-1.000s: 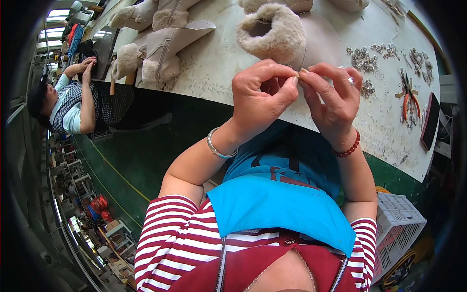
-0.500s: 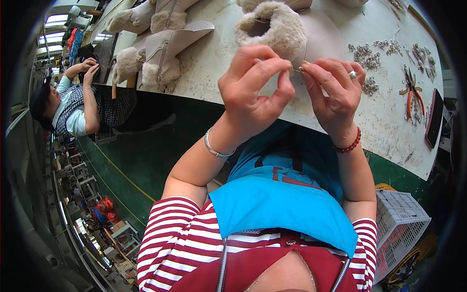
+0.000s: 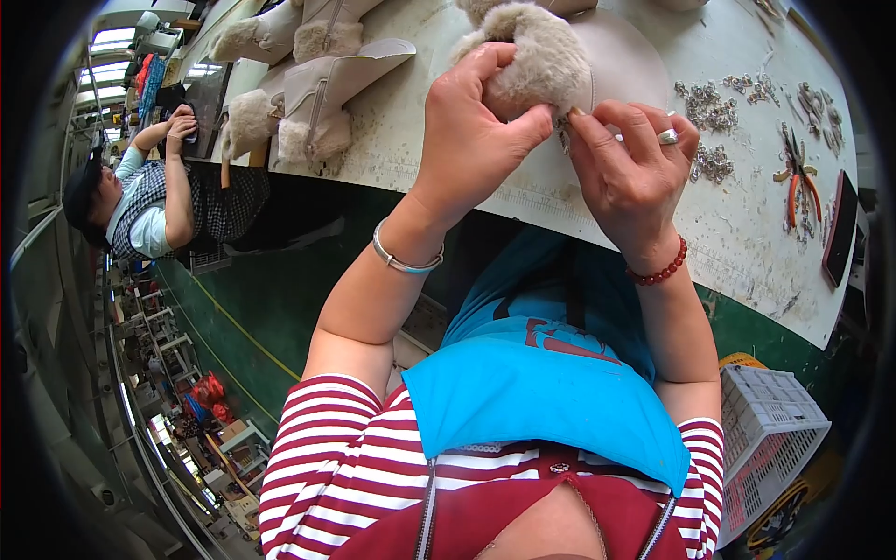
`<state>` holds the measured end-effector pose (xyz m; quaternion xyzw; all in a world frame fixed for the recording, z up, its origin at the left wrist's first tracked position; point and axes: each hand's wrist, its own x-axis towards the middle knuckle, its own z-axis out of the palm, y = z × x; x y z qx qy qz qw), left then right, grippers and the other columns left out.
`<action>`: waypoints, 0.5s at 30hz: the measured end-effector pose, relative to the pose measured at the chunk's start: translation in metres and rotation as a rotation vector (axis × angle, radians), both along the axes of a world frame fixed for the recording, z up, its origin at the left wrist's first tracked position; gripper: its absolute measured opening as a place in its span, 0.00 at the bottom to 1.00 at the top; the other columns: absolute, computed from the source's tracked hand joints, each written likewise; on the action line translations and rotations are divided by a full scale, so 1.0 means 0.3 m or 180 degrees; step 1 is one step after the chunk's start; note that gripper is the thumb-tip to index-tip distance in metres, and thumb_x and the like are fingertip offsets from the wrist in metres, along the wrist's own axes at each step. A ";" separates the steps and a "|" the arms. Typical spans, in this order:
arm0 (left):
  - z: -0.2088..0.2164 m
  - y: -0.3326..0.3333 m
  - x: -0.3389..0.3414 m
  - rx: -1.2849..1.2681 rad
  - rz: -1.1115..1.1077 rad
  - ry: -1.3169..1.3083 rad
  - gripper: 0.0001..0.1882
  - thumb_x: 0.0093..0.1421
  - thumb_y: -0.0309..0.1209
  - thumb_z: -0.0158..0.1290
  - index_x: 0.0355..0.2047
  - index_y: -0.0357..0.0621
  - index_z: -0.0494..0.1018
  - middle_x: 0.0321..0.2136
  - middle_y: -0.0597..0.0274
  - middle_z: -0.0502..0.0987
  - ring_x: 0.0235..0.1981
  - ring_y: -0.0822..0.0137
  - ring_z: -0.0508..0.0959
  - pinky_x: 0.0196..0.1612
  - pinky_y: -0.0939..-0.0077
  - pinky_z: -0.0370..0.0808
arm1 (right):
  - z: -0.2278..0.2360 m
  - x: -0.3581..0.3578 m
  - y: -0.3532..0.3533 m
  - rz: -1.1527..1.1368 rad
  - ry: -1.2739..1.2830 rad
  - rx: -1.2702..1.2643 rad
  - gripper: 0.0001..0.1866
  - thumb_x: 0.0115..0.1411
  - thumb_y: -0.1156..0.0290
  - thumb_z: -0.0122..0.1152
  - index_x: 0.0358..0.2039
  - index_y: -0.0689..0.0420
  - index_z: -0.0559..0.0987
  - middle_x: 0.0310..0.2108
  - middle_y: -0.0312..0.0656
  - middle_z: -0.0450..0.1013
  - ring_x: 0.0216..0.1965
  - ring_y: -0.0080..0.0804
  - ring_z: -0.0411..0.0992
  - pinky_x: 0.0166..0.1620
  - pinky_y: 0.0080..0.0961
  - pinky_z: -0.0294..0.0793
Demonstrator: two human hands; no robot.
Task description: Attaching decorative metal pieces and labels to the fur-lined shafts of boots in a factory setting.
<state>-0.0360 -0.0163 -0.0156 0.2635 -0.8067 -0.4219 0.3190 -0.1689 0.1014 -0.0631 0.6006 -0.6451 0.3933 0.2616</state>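
Cupping, wide-curved, the left hand (image 3: 467,131) held the plush boot cuff (image 3: 549,67), likely light, squashy, best taken by its rim; right hand (image 3: 635,149) pinched tight near its right side, contents unclear.

At least six boots (image 3: 621,58) are visible: four toward the left, two near the two bare hands, one left hand (image 3: 471,131) and one right hand (image 3: 637,163). There are at least three heaps of metal pieces (image 3: 707,109), one pair of pliers (image 3: 797,173), one phone (image 3: 839,229), one crate (image 3: 770,420) and two bracelets (image 3: 659,271).
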 end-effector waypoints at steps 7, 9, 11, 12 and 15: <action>0.007 0.012 -0.004 0.0592 -0.0076 0.0243 0.24 0.55 0.20 0.64 0.51 0.29 0.71 0.41 0.57 0.81 0.42 0.72 0.81 0.47 0.79 0.80 | -0.001 -0.005 -0.005 0.0222 -0.0459 -0.0118 0.09 0.51 0.70 0.70 0.34 0.49 0.85 0.34 0.31 0.75 0.36 0.27 0.72 0.47 0.33 0.58; 0.007 0.015 -0.010 0.0693 -0.0059 0.0300 0.24 0.55 0.20 0.64 0.52 0.30 0.71 0.41 0.57 0.81 0.42 0.72 0.81 0.47 0.78 0.80 | -0.003 -0.014 -0.001 0.0247 -0.0525 -0.0162 0.08 0.51 0.70 0.70 0.34 0.49 0.85 0.34 0.31 0.75 0.36 0.27 0.72 0.48 0.33 0.59; 0.004 0.018 -0.011 0.0796 -0.0034 0.0351 0.25 0.55 0.20 0.64 0.52 0.30 0.70 0.41 0.57 0.81 0.43 0.71 0.81 0.48 0.78 0.80 | -0.001 -0.019 0.008 0.0077 -0.0332 -0.0111 0.08 0.51 0.70 0.70 0.34 0.50 0.85 0.34 0.31 0.75 0.35 0.27 0.73 0.49 0.32 0.59; 0.001 0.018 -0.011 0.0841 -0.0031 0.0346 0.25 0.55 0.20 0.64 0.52 0.30 0.70 0.42 0.57 0.80 0.43 0.71 0.81 0.48 0.78 0.80 | 0.003 -0.015 0.010 0.0083 -0.0332 -0.0113 0.08 0.51 0.70 0.70 0.34 0.50 0.85 0.34 0.31 0.75 0.35 0.27 0.73 0.49 0.32 0.59; -0.009 0.015 -0.014 0.0891 -0.0036 0.0388 0.25 0.56 0.20 0.64 0.52 0.31 0.69 0.42 0.56 0.80 0.44 0.71 0.81 0.48 0.78 0.80 | 0.014 -0.004 0.011 -0.0032 -0.0149 0.0082 0.09 0.52 0.70 0.70 0.35 0.50 0.85 0.35 0.31 0.76 0.34 0.26 0.74 0.49 0.31 0.60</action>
